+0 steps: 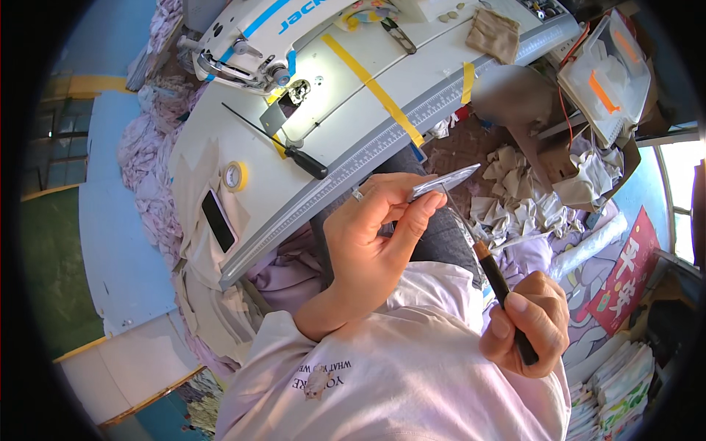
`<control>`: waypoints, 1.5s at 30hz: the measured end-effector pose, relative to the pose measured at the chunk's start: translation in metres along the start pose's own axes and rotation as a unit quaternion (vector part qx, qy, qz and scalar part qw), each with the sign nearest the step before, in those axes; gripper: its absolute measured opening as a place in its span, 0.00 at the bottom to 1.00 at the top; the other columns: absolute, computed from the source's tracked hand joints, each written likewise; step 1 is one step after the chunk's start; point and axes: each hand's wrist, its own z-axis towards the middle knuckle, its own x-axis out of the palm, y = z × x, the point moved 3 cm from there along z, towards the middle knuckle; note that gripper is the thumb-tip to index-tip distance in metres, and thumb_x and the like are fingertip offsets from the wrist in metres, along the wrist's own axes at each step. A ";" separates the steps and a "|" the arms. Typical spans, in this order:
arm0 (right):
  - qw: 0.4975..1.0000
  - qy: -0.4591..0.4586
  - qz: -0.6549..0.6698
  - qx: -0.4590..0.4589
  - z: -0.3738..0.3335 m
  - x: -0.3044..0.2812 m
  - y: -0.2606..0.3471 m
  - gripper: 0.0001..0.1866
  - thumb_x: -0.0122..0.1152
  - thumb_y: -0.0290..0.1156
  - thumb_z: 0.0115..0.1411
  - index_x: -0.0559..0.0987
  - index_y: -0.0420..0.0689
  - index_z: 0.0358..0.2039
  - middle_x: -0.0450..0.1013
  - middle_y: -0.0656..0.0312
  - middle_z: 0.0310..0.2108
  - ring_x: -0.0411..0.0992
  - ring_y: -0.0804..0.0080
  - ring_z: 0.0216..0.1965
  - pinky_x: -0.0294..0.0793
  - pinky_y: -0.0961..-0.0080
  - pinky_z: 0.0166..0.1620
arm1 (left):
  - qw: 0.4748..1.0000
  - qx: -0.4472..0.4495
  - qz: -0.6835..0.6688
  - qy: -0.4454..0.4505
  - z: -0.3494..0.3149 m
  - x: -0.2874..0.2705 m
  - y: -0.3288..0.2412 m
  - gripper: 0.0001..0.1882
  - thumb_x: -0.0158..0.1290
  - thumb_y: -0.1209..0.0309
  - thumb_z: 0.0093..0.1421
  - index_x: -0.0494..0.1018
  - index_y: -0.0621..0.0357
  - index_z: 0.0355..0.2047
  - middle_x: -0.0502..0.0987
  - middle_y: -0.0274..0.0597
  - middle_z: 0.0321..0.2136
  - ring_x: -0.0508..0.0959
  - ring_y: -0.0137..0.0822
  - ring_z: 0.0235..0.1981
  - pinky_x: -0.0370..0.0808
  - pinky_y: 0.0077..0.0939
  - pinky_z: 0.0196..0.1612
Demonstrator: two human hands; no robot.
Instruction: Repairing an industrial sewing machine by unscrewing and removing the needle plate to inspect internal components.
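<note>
My left hand pinches a small flat grey piece between thumb and fingers, raised over my lap. A ring sits on one of its fingers. My right hand grips the dark handle of a thin pointed tool. The tool's metal tip reaches up to the grey piece and touches or nearly touches it. Both hands hover in front of the white sewing table, below its ruler-marked front edge.
A white and blue sewing machine stands at the table's back. On the table lie a black-handled awl, a tape roll, a phone, scissors and a tan pouch. Fabric scraps pile at right.
</note>
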 end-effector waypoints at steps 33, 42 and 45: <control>0.995 -0.015 0.049 0.082 -0.015 -0.018 -0.028 0.16 0.63 0.13 0.46 0.75 0.26 0.39 0.69 0.62 0.16 0.64 0.76 0.12 0.60 0.80 0.13 | 0.995 -0.080 -0.027 0.057 0.008 0.030 0.015 0.07 0.57 0.77 0.66 0.76 0.69 0.42 0.84 0.44 0.35 0.84 0.26 0.38 0.81 0.17 0.40; 0.995 -0.057 0.050 0.069 -0.022 -0.016 -0.029 0.16 0.62 0.15 0.48 0.76 0.26 0.39 0.69 0.62 0.16 0.65 0.76 0.12 0.61 0.79 0.14 | 0.993 -0.096 -0.039 0.057 0.008 0.031 0.013 0.06 0.56 0.77 0.67 0.76 0.69 0.41 0.84 0.45 0.36 0.84 0.28 0.38 0.81 0.18 0.41; 0.992 -0.066 0.078 0.073 -0.027 -0.025 -0.029 0.17 0.60 0.15 0.49 0.75 0.26 0.41 0.68 0.63 0.15 0.64 0.77 0.12 0.60 0.79 0.14 | 0.990 -0.113 -0.063 0.057 0.006 0.030 0.015 0.05 0.57 0.77 0.67 0.75 0.69 0.39 0.84 0.45 0.35 0.85 0.29 0.38 0.82 0.19 0.41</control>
